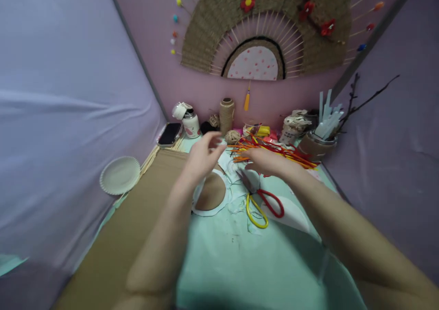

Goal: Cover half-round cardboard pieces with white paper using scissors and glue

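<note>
My left hand [205,154] is raised over the far part of the table, its fingers curved toward the thumb. A small pale bit [223,142] shows at the fingertips, too blurred to name. Below that hand lies a white ring [215,211] with a wavy edge, on the brown cardboard and the green tabletop. My right hand [262,160] reaches in from the right, fingers extended and apart, close to a bundle of red, orange and yellow pipe cleaners [291,154]. Scissors [255,191] with one red and one yellow handle lie open beneath it, among pale cut scraps [236,205].
Cardboard [137,223] covers the left side, with a round ribbed dish [120,175] and a phone [170,134] beyond. At the back stand a white bottle [191,125], a twine spool [227,115] and a jar [317,146] of glue sticks. A woven fan [202,31] hangs behind.
</note>
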`<state>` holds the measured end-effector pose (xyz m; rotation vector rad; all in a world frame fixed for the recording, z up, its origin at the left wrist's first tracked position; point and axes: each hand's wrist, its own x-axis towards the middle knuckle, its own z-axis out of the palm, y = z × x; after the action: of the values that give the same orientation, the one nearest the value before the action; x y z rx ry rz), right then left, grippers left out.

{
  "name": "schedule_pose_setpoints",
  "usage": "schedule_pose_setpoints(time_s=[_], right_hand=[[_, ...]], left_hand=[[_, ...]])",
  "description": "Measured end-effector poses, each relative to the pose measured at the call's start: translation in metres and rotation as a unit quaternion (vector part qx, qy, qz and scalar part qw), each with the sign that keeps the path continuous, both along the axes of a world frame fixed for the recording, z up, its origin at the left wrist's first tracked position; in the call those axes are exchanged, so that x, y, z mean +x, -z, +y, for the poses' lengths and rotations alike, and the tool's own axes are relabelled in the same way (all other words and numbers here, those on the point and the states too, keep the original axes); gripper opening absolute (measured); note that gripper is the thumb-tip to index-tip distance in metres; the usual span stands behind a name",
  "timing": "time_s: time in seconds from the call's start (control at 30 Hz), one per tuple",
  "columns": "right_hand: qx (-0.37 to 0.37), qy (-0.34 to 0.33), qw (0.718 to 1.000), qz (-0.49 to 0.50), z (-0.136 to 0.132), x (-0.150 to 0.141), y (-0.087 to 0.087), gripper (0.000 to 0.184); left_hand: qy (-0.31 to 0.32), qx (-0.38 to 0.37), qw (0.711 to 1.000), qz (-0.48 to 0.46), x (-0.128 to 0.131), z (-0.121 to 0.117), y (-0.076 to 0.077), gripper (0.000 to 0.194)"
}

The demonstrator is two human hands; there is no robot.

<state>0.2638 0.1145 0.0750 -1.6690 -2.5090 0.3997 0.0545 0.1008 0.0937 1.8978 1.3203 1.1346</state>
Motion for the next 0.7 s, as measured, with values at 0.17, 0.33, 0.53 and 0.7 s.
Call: schedule_pose_setpoints(time_s=[0.17,0.33,0.53,0.7], right_hand=[[-0.033,0.052,0.998,-0.009,-0.035,-0.016,0.037,0.017],[-0.024,0.175,0.984,0.013,-0.082,-0.017,0.058,0.023],[-0.026,0.201,0.976,0.083,-0.095,-0.062,0.079,0.018],[-0.01,0.244,0.967,0.072,-0.07,-0.093,0.093,0.02]], left_hand=[[-0.11,-0.091,0.98,0.139,-0.036,-0.073,0.083,0.036],[-0.127,-0.097,0.96,0.228,-0.031,-0.089,0.109,0.038],[-0.11,-0.149,0.944,0.273,-0.029,-0.1,0.107,0.043],[-0.087,-0.177,0.942,0.271,-0.038,-0.099,0.112,0.054]])
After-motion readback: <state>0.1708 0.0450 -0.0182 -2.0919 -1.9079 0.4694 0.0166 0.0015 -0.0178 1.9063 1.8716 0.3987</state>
